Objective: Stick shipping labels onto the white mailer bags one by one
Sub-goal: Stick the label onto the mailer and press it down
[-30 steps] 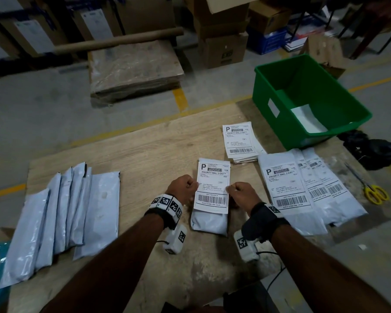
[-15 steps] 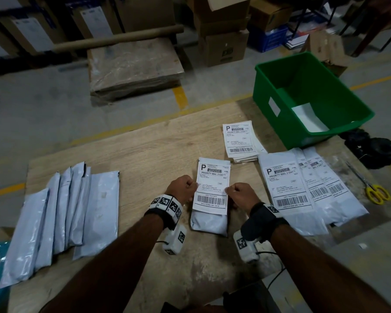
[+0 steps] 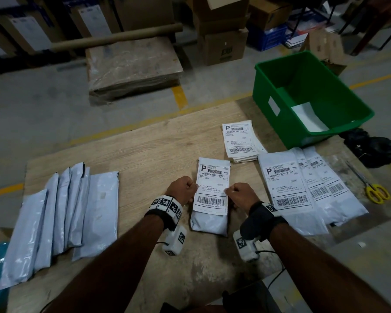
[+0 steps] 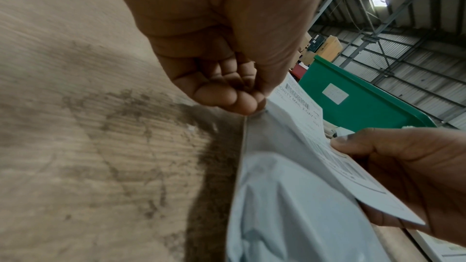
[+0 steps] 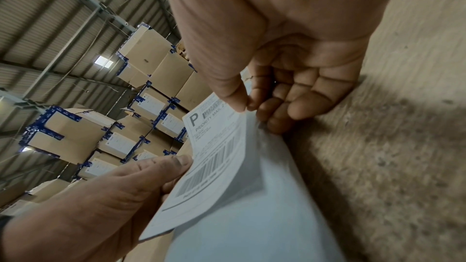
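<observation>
A white mailer bag (image 3: 209, 223) lies at the table's near middle, with a shipping label (image 3: 212, 184) held flat over it. My left hand (image 3: 190, 188) pinches the label's left edge and my right hand (image 3: 233, 192) pinches its right edge. In the left wrist view my left hand (image 4: 252, 105) grips the label (image 4: 305, 111) between thumb and curled fingers, and the label's near end stands lifted off the bag (image 4: 290, 206). The right wrist view shows my right hand (image 5: 248, 107) pinching the label (image 5: 214, 156) above the bag (image 5: 252, 226).
Several plain mailer bags (image 3: 54, 218) lie fanned at the left. A stack of labels (image 3: 239, 141) sits behind the hands, and labelled bags (image 3: 291, 188) overlap at the right. A green bin (image 3: 269, 86) stands at the back right, and yellow scissors (image 3: 376, 192) lie by the right edge.
</observation>
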A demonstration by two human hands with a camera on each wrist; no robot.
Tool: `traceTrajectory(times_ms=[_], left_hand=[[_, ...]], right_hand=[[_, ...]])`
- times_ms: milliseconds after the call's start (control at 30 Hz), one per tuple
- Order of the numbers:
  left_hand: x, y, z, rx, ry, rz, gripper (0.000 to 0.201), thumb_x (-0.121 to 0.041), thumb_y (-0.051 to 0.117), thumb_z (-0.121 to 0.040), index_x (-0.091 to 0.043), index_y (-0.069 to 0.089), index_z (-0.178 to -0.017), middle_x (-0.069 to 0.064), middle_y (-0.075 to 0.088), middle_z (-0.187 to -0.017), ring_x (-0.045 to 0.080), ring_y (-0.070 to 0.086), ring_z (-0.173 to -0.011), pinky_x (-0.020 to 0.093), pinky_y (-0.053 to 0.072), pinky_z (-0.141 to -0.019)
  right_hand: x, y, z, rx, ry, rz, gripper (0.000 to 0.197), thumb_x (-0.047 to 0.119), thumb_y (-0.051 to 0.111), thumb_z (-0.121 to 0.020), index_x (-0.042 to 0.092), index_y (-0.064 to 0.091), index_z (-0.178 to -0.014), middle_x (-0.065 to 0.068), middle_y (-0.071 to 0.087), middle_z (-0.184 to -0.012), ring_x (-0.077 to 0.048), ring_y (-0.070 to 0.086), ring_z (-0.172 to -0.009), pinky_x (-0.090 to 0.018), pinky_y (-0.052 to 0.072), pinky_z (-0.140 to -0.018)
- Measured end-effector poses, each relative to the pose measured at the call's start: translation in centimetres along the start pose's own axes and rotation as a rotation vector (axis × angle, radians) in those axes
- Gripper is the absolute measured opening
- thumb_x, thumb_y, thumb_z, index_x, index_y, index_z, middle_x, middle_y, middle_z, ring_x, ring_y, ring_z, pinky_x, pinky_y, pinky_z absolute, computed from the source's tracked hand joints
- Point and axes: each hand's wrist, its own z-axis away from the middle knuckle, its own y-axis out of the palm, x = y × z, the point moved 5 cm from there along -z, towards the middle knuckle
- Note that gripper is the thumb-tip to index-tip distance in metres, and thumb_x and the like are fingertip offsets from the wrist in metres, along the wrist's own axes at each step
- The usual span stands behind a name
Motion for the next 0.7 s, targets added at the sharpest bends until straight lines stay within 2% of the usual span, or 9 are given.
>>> traceTrajectory(times_ms=[200, 367, 467, 600, 700], left_hand=[[0.32, 0.21, -0.11, 0.015, -0.018, 0.032, 0.02, -0.031, 0.059, -0.09, -0.017, 0.052, -0.078, -0.001, 0.064, -0.061, 0.01, 0.058, -0.05, 0.028, 0.05, -0.059], [0.03, 0.07, 0.01, 0.029, -0.009, 0.044, 0.02, -0.029, 0.062, -0.089, -0.016, 0.051, -0.078, -0.003, 0.062, -0.061, 0.004, 0.056, -0.047, 0.023, 0.047, -0.054], [-0.02, 0.1, 0.1, 0.044, -0.013, 0.045, 0.021, -0.028, 0.065, -0.088, -0.018, 0.05, -0.076, -0.003, 0.063, -0.063, 0.005, 0.058, -0.049, 0.025, 0.049, -0.056], [-0.18, -0.06, 0.26, 0.048, -0.014, 0.036, 0.022, -0.027, 0.066, -0.087, -0.019, 0.05, -0.075, -0.003, 0.064, -0.064, 0.007, 0.058, -0.05, 0.025, 0.049, -0.057], [-0.44, -0.1, 0.24, 0.057, -0.002, -0.045, 0.021, -0.031, 0.067, -0.085, -0.02, 0.05, -0.079, 0.001, 0.068, -0.072, 0.017, 0.064, -0.062, 0.032, 0.052, -0.065]], right_hand=[[0.43, -0.16, 0.26, 0.017, -0.001, 0.045, 0.026, 0.022, 0.061, -0.086, 0.013, 0.056, -0.062, -0.006, 0.064, -0.061, -0.023, 0.06, -0.058, -0.039, 0.054, -0.066], [0.36, -0.16, 0.11, 0.008, -0.002, 0.073, 0.025, 0.023, 0.062, -0.086, 0.014, 0.055, -0.063, -0.002, 0.061, -0.057, -0.017, 0.056, -0.052, -0.032, 0.05, -0.064], [0.35, -0.23, 0.05, 0.008, -0.012, 0.113, 0.027, 0.024, 0.062, -0.086, 0.016, 0.053, -0.063, 0.001, 0.06, -0.057, -0.017, 0.057, -0.055, -0.027, 0.047, -0.063], [0.34, -0.23, 0.0, 0.001, -0.019, 0.139, 0.025, 0.028, 0.064, -0.085, 0.018, 0.053, -0.066, -0.001, 0.062, -0.063, -0.022, 0.062, -0.066, -0.03, 0.049, -0.067], [0.27, -0.12, 0.18, -0.018, -0.026, 0.114, 0.023, 0.029, 0.069, -0.083, 0.018, 0.051, -0.076, -0.003, 0.064, -0.076, -0.023, 0.062, -0.074, -0.03, 0.048, -0.067]])
